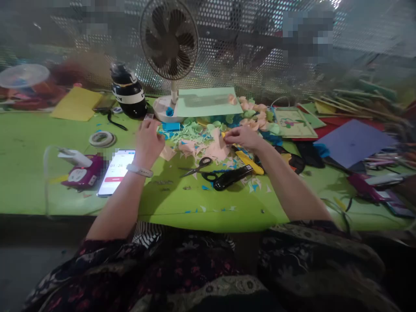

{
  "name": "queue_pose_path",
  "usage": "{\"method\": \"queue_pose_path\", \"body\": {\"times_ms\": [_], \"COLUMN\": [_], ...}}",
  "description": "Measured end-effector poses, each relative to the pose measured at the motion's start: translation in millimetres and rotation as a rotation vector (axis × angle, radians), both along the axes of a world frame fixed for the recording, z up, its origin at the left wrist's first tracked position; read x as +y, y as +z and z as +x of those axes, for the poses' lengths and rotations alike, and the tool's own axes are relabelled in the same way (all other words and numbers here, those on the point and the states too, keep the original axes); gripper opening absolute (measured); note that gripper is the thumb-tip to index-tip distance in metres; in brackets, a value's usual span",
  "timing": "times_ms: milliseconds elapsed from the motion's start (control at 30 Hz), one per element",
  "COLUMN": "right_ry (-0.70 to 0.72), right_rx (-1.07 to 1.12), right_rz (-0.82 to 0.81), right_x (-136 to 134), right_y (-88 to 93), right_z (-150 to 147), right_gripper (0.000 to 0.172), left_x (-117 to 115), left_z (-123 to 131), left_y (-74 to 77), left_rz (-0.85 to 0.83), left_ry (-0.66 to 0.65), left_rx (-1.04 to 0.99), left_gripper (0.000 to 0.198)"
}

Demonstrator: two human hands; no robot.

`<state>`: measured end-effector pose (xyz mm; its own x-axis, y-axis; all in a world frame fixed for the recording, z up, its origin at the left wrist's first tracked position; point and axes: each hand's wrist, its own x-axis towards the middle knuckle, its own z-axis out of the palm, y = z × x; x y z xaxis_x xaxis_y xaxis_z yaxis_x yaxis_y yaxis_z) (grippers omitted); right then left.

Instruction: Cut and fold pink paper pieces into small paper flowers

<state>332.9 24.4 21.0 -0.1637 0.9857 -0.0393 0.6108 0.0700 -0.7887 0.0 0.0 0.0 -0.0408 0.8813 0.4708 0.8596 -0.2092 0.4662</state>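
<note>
A person seated at a green table (39, 182) worked both hands into a heap of paper scraps (195, 132), the left hand (148, 142) loosely curled with its fingertips at the heap's near edge; whether it gripped anything could not be told through the blur. The right hand (243, 137) had its fingers drawn together on the upper edge of a piece of pink paper (217, 151), which lay between the two hands and just beside the right fingertips, apparently pinched there so it could be lifted clear of the smaller offcuts. The sheet lay mostly flat, and its long axis seemed to run from the right hand's fingertips down toward the person, though its outline was too soft to be sure. Scissors (198, 167) rested just nearer the person than the hands, between the forearms, blades pointing toward the left forearm and handles toward the right, probably left there to be within easy reach. A yellow cutter (249, 163) and a black tool (232, 177) lay under the right wrist, angled alike. A phone (116, 171), screen lit, sat beside the left wrist on its outer side, with a roll of tape (102, 138) beyond it. Past the hands stood a small fan (169, 41), facing the person, and a pale green sheet (208, 102) leaned at its base. A purple sheet (352, 141) lay well out from the right hand.
</note>
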Motion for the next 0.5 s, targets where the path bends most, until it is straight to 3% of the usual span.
{"method": "queue_pose_path", "body": {"times_ms": [100, 167, 233, 333, 500], "right_ry": [-0.12, -0.105, -0.034, 0.061, 0.09], "right_rx": [0.362, 0.422, 0.345, 0.076, -0.207], "right_rz": [-0.117, -0.116, -0.04, 0.183, 0.541], "right_x": [-2, -9, -20, -39, -62], "right_y": [-2.6, -1.9, 0.5, 4.3, 1.0], "right_z": [-7, -17, -31, -54, -84], "right_gripper": [0.013, 0.014, 0.009, 0.007, 0.009], "left_x": [-5, -13, -24, -37, -37], "left_z": [14, 27, 40, 54, 61], "left_y": [-6.5, -8.3, -7.5, -5.0, -13.6], "left_rz": [0.089, 0.033, -0.093, -0.196, -0.265], "left_ry": [-0.205, -0.404, -0.592, -0.721, -0.678], "left_rx": [-0.136, -0.271, -0.45, -0.613, -0.74], "left_gripper": [0.027, 0.02, 0.026, 0.036, 0.039]}}
